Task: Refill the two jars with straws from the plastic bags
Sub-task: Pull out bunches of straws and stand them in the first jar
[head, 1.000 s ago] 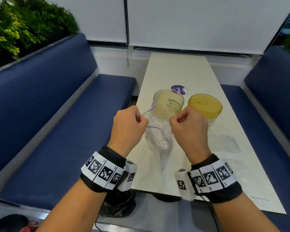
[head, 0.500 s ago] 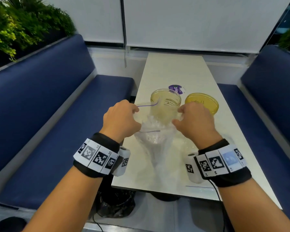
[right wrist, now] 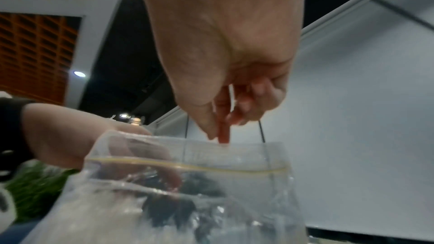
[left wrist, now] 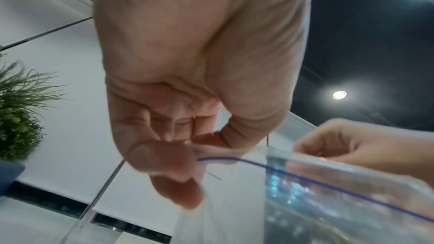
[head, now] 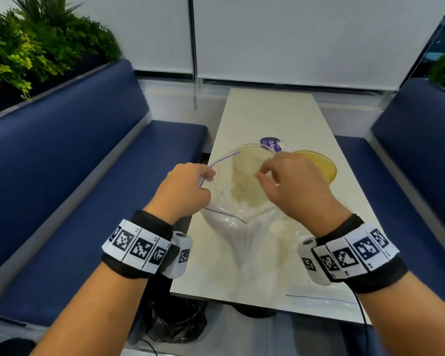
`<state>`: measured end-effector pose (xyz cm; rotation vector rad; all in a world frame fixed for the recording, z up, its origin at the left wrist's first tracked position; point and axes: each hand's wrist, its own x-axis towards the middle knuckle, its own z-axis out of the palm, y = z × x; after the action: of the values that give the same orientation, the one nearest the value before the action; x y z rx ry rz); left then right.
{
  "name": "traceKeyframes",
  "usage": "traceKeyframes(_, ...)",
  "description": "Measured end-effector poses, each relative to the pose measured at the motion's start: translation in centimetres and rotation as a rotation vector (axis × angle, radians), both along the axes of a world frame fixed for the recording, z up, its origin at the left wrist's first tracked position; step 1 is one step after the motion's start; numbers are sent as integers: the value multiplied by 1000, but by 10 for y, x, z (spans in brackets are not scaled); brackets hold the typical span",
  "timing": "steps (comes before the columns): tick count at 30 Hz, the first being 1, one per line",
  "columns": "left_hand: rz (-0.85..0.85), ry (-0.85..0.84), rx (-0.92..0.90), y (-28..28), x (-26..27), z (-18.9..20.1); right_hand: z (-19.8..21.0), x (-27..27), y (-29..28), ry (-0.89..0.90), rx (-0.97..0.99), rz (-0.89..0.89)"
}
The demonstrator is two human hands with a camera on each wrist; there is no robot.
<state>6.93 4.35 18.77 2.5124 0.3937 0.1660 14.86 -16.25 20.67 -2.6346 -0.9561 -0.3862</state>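
Note:
I hold a clear zip bag (head: 231, 227) above the table's near half, its mouth pulled wide. My left hand (head: 203, 181) pinches the rim with the blue zip line (left wrist: 234, 160) between thumb and finger. On the opposite rim (right wrist: 223, 146), my right hand (head: 265, 176) pinches the edge. Blurred white contents sit low in the bag. Behind the bag stands a clear yellowish jar (head: 252, 160), seen partly through the plastic. A second yellow jar (head: 319, 163) stands to its right, partly hidden by my right hand.
A round purple label (head: 269, 143) lies behind the jars. Another flat clear bag (head: 319, 299) lies at the near right edge of the white table (head: 267, 111). Blue benches (head: 88, 176) flank the table, and a black bin bag (head: 175, 319) sits below its near end.
Both hands have moved apart and forward towards the jars, and the bag's mouth has gone from nearly closed to a wide loop.

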Motion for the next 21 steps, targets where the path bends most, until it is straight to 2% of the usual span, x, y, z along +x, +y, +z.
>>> traceKeyframes(2, 7, -17, -14, -2, 2, -2, 2, -2, 20, 37, -162, 114)
traceKeyframes(5, -20, -42, -29, -6, 3, -5, -9, 2, 42, 59, -428, 136)
traceKeyframes(7, -38, -71, -59, -9, 2, -8, -20, 7, 51, 105, -529, 143)
traceKeyframes(11, -77, -126, -76, -14, -1, -13, -37, 10, 58, 245, -554, 214)
traceKeyframes(15, -87, -161, -110, -12, 0, -18, -48, 5, 60, 208, -581, 313)
traceKeyframes(21, -65, -202, -228, -9, 0, -30, -52, 12, 63, 154, -579, 341)
